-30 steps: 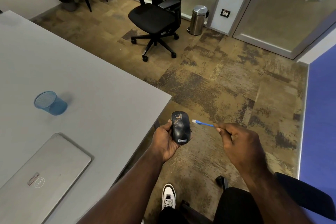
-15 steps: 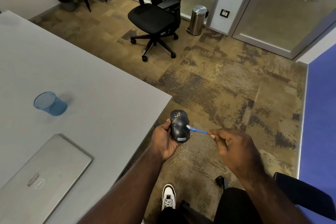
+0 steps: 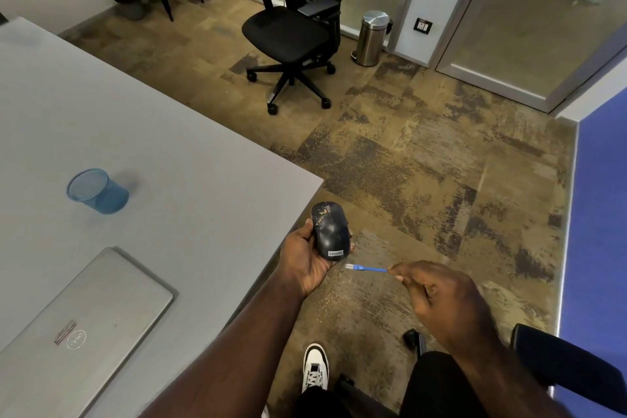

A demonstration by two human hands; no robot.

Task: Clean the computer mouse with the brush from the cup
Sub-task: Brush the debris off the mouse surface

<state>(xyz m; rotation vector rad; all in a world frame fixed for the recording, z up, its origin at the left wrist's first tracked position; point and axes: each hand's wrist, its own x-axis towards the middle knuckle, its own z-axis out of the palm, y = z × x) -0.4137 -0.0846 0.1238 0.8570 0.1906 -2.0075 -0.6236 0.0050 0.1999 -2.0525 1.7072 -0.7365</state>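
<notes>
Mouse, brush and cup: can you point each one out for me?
mouse (image 3: pixel 330 231), head view, on its dark speckled top.
brush (image 3: pixel 368 269), head view, on its blue handle.
cup (image 3: pixel 110 198), head view, on its blue mesh wall.

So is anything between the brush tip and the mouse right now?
Nothing visible. The brush, pinched in the right hand, has its bristles just below the mouse held in the left hand, with only open air between them.
</notes>
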